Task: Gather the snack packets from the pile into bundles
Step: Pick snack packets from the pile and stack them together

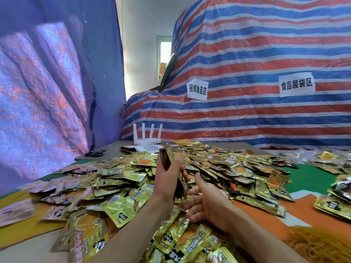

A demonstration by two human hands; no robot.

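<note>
Plainly the work is mid-gather. The pile [117, 179] of gold foil snack packets spreads across the table on the near side of the white router [147, 141], from well to its left to well to its right. Straight in front of the router and above the pile, the left hand [164, 179] is clamped on a bundle [168, 158] of packets stood on edge, thumb on one face and fingers round the other. The right hand [206, 202] sits just beside the bundle's lower edge, nearer the viewer than the router, thumb raised and fingers loosely curled. I cannot tell whether it pinches a packet or only steadies the bundle.

The packets look light, thin and flat, with glossy foil skins that will likely slide over one another. A stack should fan out or slip unless squeezed across its broad faces near the middle. The crimped seams are probably the stiffest places for lifting a single packet off the pile. Tapping the lower edges square would help before tying.

Scissors [95, 153] lie left of the router, and a striped tarp [247, 114] rises behind it.
</note>
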